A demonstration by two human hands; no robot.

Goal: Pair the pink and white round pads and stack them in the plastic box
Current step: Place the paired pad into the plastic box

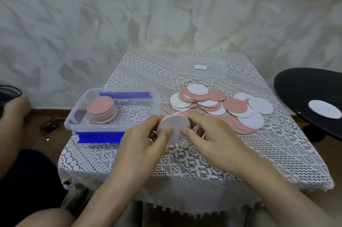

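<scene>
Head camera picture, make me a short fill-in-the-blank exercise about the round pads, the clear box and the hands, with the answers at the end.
1. Both hands, the left hand and the right hand, hold a round pad whose facing side is ____.
2. The top pad of the stack inside the clear plastic box with blue latches is ____.
3. The loose pile of pink and white round pads lies to the ____ of the box.
4. A single white pad rests on a ____ round surface.

Answers: white; pink; right; black

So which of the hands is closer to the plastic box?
Left. The left hand sits just beside the plastic box, near its blue front clip. The right hand is farther off, across the held pad.
</scene>
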